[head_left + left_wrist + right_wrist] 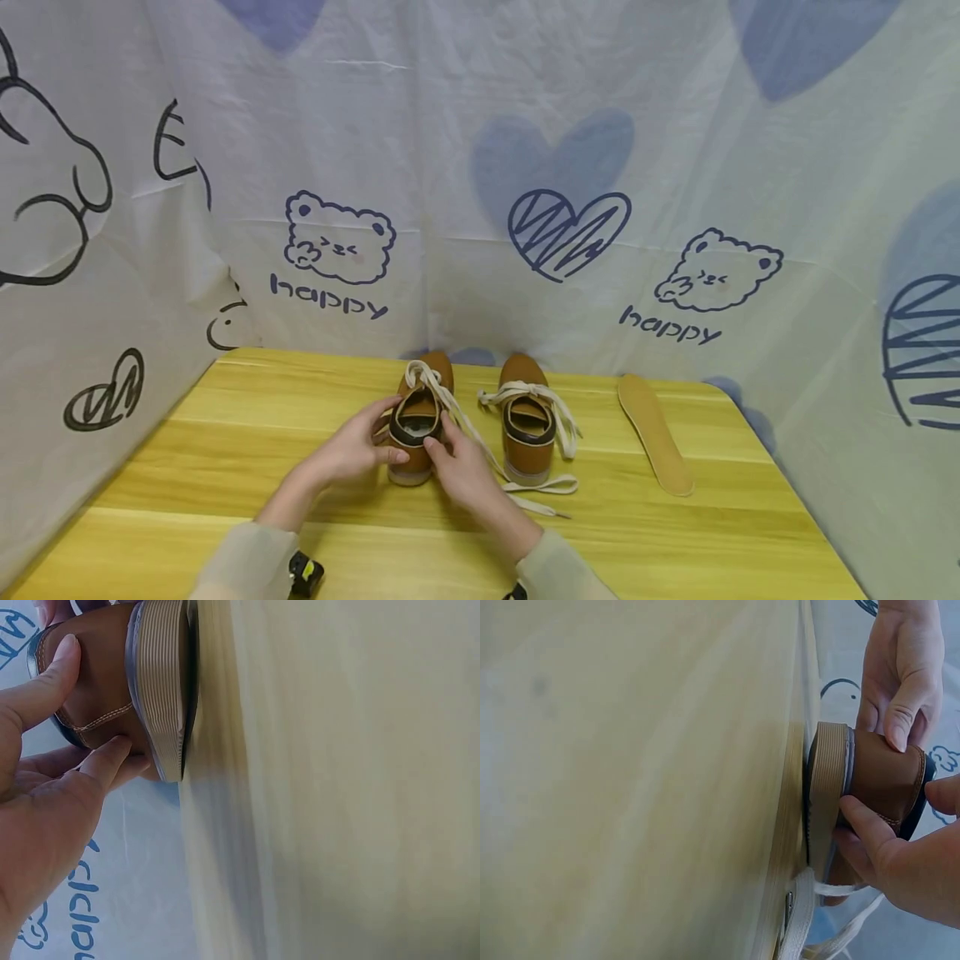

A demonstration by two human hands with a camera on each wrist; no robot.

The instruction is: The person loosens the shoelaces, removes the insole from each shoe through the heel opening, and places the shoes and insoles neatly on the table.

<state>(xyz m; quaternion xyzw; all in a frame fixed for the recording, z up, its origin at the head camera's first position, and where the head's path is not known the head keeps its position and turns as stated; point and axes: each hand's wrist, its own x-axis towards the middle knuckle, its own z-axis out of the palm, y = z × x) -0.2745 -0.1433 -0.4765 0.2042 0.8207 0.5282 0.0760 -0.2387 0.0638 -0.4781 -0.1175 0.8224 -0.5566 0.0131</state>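
A brown leather shoe (pixel 408 469) stands on the table with its toe pointing away and its heel toward me. My left hand (pixel 351 448) grips its left side, the thumb lying at the heel in the left wrist view, where the brown upper (pixel 101 671) and ribbed sole show. From the other side my right hand (pixel 463 471) holds the same shoe, thumb at the collar and fingers along the upper (pixel 885 776). Loose cream laces (pixel 471 429) trail from this shoe to the right. Part of the shoe's inside shows between the hands.
To the right stands a matching brown shoe (pixel 527 461), its laces (pixel 528 389) tied in a bow. Further right a tan insole (pixel 658 442) lies flat on the wooden table (pixel 360 537). A printed white cloth (pixel 450 167) hangs behind and at the sides.
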